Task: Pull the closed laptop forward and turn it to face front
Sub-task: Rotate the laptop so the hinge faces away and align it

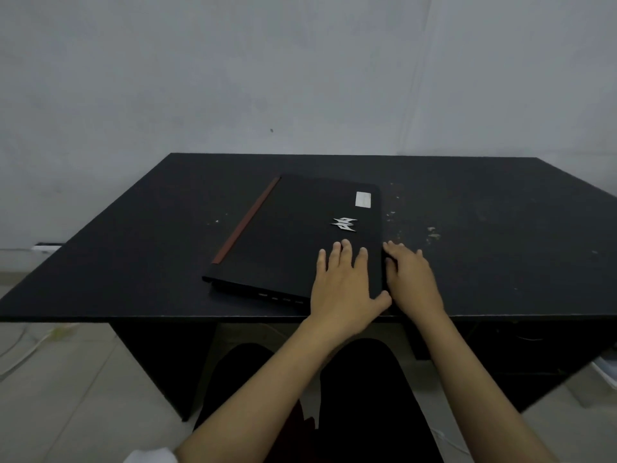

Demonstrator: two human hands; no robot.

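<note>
Left hand (344, 282) spread flat on the closed black laptop (293, 238) lid, right hand (412, 279) loosely curled against its right edge, silver emblem (344, 224) unreadable, on black tabletop (500, 228).

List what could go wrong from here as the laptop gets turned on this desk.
1. The laptop has its near corner close to the desk front edge; swinging it could push that corner over.
2. The left hand lies flat on the lid and the right hand only meets the side edge, so it may slip.
</note>
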